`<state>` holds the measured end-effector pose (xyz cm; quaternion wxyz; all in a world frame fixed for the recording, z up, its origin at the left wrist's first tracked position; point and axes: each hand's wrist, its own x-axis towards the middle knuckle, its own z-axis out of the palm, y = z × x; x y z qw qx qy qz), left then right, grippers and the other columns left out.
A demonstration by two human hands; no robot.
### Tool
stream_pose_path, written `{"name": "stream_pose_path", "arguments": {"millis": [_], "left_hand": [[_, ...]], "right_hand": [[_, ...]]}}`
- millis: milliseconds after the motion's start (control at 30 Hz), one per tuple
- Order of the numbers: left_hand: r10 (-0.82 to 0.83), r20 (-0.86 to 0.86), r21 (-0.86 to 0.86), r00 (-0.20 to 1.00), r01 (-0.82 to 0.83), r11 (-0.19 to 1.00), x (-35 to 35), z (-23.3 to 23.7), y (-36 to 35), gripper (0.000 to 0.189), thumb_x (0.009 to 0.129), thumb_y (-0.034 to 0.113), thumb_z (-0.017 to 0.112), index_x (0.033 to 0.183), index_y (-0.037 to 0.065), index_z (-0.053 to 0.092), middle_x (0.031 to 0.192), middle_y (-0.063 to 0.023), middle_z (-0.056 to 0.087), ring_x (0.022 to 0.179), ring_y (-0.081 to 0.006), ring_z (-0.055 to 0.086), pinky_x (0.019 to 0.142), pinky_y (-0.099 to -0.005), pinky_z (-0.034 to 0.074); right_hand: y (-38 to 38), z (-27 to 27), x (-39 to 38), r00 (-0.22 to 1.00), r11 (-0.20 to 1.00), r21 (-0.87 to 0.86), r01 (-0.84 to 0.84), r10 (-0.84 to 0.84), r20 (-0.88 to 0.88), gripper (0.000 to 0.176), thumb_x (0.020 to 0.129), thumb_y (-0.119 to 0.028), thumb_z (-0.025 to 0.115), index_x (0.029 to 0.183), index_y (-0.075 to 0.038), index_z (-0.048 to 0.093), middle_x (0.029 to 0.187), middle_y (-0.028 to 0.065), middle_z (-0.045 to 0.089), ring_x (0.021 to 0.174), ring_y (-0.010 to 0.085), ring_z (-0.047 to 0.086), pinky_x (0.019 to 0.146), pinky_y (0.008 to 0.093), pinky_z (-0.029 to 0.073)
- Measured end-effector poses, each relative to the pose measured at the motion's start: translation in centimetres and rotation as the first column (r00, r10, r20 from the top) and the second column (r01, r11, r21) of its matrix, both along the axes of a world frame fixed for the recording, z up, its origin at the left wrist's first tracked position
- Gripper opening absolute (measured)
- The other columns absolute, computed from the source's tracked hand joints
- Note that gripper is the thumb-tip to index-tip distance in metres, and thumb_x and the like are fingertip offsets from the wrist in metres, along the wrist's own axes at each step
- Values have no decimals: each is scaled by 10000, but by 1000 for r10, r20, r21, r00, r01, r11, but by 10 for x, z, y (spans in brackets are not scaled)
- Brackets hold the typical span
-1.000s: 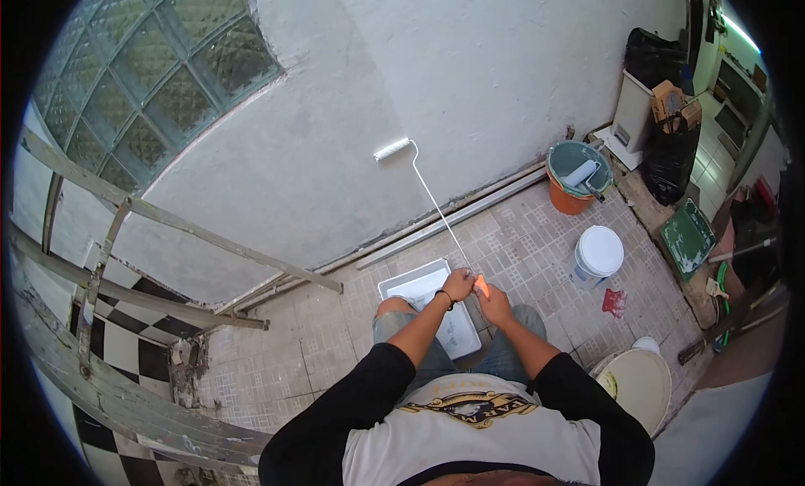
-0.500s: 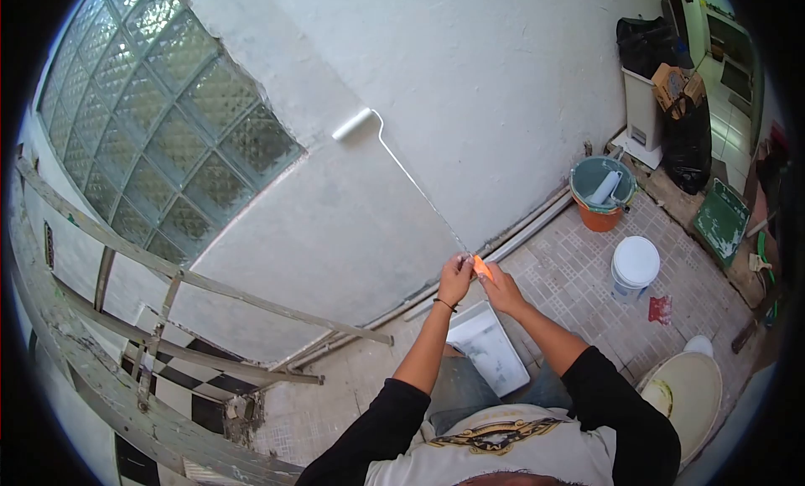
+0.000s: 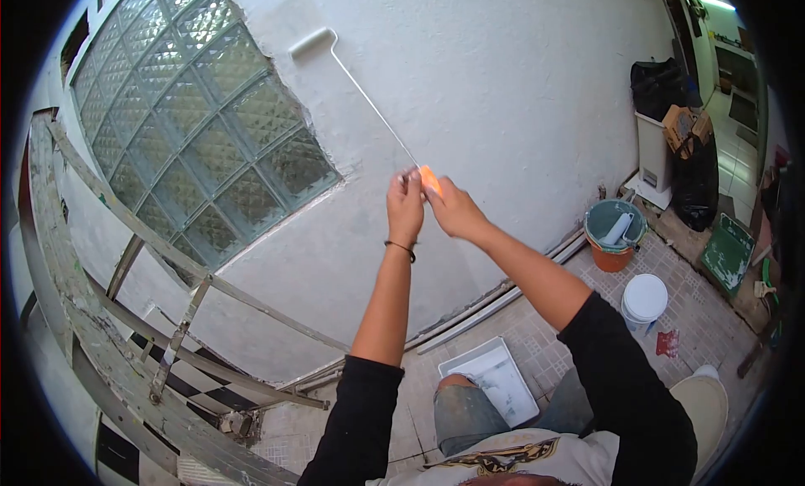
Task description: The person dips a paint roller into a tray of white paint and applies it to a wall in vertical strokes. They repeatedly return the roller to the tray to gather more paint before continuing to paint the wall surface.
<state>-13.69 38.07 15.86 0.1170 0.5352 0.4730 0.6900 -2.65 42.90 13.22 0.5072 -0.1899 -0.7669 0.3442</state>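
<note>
In the head view, the right hand (image 3: 454,210) has its grip clenched around the orange handle (image 3: 430,181); the left hand (image 3: 405,202) has its grip closed at the handle's upper end. The paint roller (image 3: 311,44) lies against the wall (image 3: 495,92) at 11 o'clock from them. The glass-block window (image 3: 210,134) sits at 10 o'clock, the orange bucket (image 3: 612,259) at 3, the paint tray (image 3: 511,394) at 5.

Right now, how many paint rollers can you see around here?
2. The long-handled roller is up at the wall, held by the left hand and right hand. The second roller sits in the orange-bottomed bucket. More could be hidden inside.
</note>
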Motion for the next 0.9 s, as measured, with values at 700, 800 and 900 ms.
{"name": "stream_pose_path", "arguments": {"millis": [700,800,900], "left_hand": [[-113,-139,-304,984,66,950,-17,-14,-66,515,980,390,443,1358,48,374,1198,-84,542,998,-172,565,814,-309,469],[-214,-130,-454,968,134,881,-9,-32,-78,545,980,417,432,1370,44,354,1215,-101,536,1014,-184,566,836,-312,463],[-224,-146,-460,964,135,877,-7,-24,-86,573,979,433,428,1382,36,334,1233,-126,523,1030,-186,565,848,-314,460]], "right_hand": [[-39,0,-7,989,978,-159,-133,141,44,442,968,-407,436,1074,20,474,736,201,624,551,289,614,516,403,494],[-28,-50,3,993,996,-75,-55,62,102,427,966,-398,434,1070,13,487,777,235,631,670,349,637,620,446,497],[-25,-34,5,988,994,-105,-42,57,146,409,965,-382,427,1048,12,501,789,240,629,724,371,639,653,453,489]]}}
